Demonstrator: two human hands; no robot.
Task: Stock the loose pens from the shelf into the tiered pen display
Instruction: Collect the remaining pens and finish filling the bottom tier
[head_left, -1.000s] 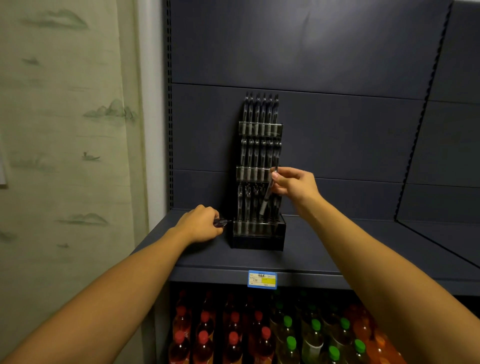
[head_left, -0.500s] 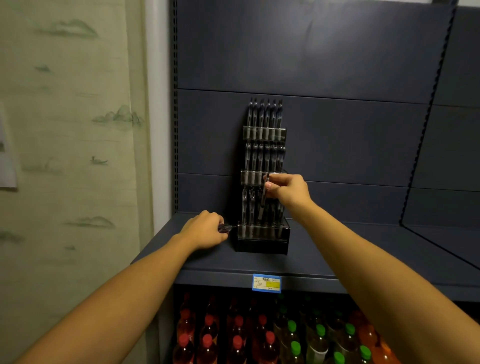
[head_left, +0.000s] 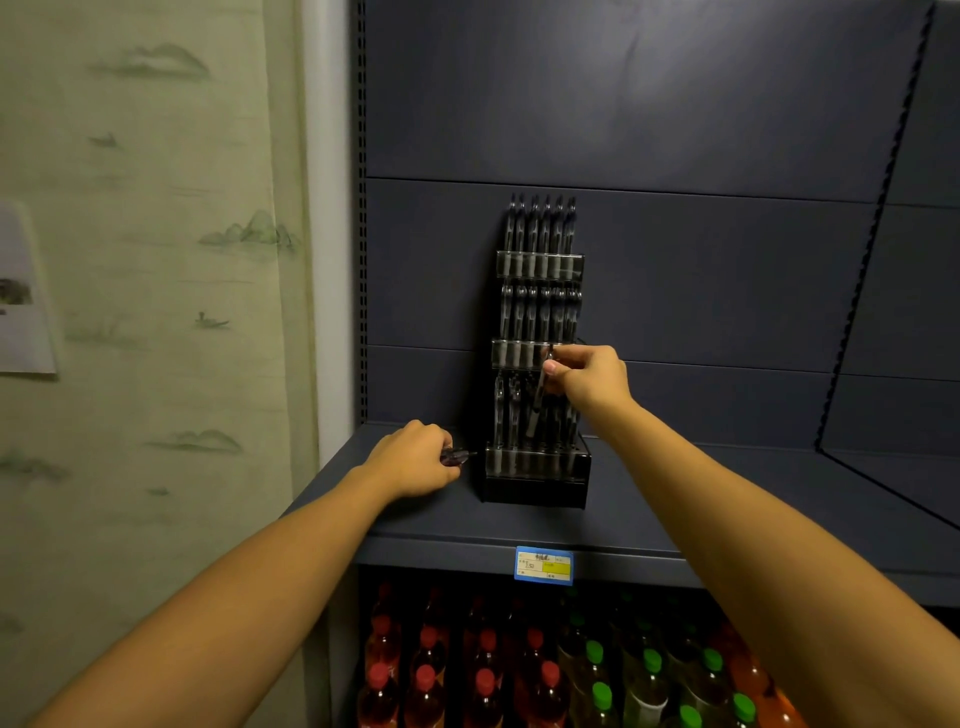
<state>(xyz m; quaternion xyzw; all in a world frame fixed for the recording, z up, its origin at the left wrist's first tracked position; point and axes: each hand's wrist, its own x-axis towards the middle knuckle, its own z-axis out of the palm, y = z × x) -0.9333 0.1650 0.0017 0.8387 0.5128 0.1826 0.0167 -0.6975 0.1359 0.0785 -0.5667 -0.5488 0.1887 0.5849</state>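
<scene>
Dark shelf (head_left: 519, 525), tiered pen display (head_left: 535, 467) upright; right hand (head_left: 589, 382) pinches pen (head_left: 537, 402) at lowest tier; left hand (head_left: 415, 460) curled round loose pens (head_left: 458, 455)

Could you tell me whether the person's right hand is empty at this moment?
No, the right hand pinches a pen that angles down into the lowest tier of the pen display.

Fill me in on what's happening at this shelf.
A person is stocking a tiered pen display that stands on a dark shelf. The right hand pinches a pen and angles it down toward the bottom tier. The left hand rests on the shelf beside the display, its grip around more loose pens. The upper two tiers look full.
</scene>
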